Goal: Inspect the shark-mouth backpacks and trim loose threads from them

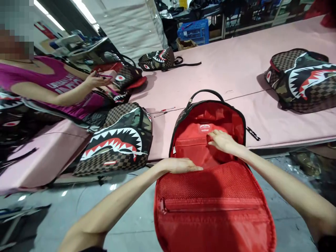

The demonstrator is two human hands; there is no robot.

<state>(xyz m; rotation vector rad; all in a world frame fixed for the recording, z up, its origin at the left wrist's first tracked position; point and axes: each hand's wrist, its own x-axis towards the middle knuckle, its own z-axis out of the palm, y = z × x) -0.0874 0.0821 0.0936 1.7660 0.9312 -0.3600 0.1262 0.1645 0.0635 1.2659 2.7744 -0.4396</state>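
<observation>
An opened backpack (207, 147) with a bright red lining stands at the pink table's edge, a black handle on top. Its unzipped front panel (215, 227) hangs down toward me, showing a mesh pocket and a zippered pocket. My left hand (185, 165) lies flat at the top edge of that panel, fingers stretched out. Inside the main compartment, my right hand (223, 141) reaches to the back lining just below a sewn label (205, 128). Its fingers are apart and slightly bent, with red fabric showing between them.
Shark-mouth backpacks lie on the pink table (231, 66): one at left (120, 140), one at right (301, 80), one farther back (157, 58). A person in a magenta shirt (70, 84) works at left. A black hook-shaped piece (253, 134) and a blue crate (194, 31) are visible.
</observation>
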